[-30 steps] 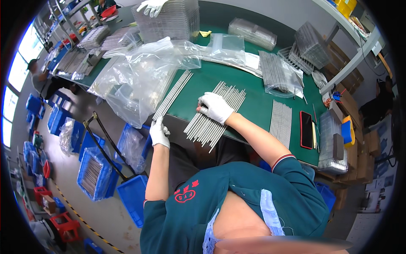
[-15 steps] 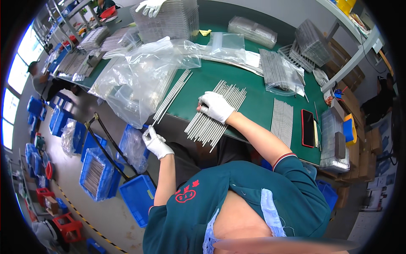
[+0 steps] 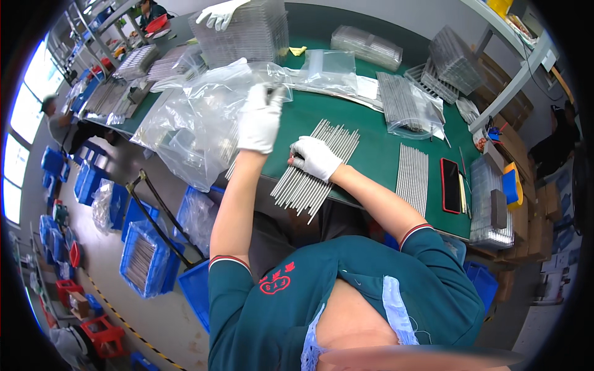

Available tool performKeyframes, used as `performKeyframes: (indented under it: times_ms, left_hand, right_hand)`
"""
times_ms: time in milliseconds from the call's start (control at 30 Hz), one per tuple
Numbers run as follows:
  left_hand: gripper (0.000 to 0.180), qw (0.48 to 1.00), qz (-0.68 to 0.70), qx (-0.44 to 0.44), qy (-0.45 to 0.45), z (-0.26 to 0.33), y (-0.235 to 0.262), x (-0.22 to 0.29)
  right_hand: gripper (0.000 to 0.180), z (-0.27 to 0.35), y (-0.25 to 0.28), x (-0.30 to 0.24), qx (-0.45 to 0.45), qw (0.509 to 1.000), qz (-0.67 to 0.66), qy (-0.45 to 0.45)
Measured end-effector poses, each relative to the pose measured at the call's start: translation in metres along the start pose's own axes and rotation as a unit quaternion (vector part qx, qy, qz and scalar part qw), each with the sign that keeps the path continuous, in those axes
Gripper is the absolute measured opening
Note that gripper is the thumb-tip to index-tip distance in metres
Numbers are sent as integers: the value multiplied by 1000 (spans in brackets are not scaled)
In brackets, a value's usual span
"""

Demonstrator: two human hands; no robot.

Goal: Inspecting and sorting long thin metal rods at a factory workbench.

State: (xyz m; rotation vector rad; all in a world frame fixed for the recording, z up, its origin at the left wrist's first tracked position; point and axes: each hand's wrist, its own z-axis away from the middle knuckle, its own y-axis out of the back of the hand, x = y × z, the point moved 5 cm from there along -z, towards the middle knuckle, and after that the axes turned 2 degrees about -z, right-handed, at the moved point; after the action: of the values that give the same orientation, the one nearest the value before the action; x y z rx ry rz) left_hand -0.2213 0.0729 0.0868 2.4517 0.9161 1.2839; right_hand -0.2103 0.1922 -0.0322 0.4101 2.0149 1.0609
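My right hand (image 3: 316, 158), in a white glove with bare fingertips showing, is curled closed over a slanted bundle of thin metal rods (image 3: 337, 141) at the front edge of the green table. The rods' near ends stick out past that edge. My left hand (image 3: 258, 121), also gloved in white, is raised over the smaller row of rods to the left of the bundle and hides most of it. Its fingers are smeared by motion, so what they hold cannot be made out. Beside it lies a large clear plastic bag (image 3: 179, 139).
Another row of rods (image 3: 413, 178) and a red-edged phone (image 3: 450, 185) lie to the right. Behind are bagged rods (image 3: 402, 102) and stacked clear plastic trays (image 3: 244, 37) with a white glove on top. Blue crates (image 3: 145, 260) and a black cart handle (image 3: 158, 213) stand at the left.
My left hand has moved up and away from the table's front edge, over the small row of rods. The right hand stays on its bundle.
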Motion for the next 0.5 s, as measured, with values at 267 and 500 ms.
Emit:
performKeyframes:
  times_ms: [267, 500]
  left_hand:
    - [26, 963, -186, -192, 46, 11, -126, -97]
    - [55, 879, -426, -207, 56, 43, -69, -114]
  right_hand:
    - [24, -1, -5, -3, 21, 999, 3, 27]
    - [23, 0, 1, -2, 2, 1000, 7, 3]
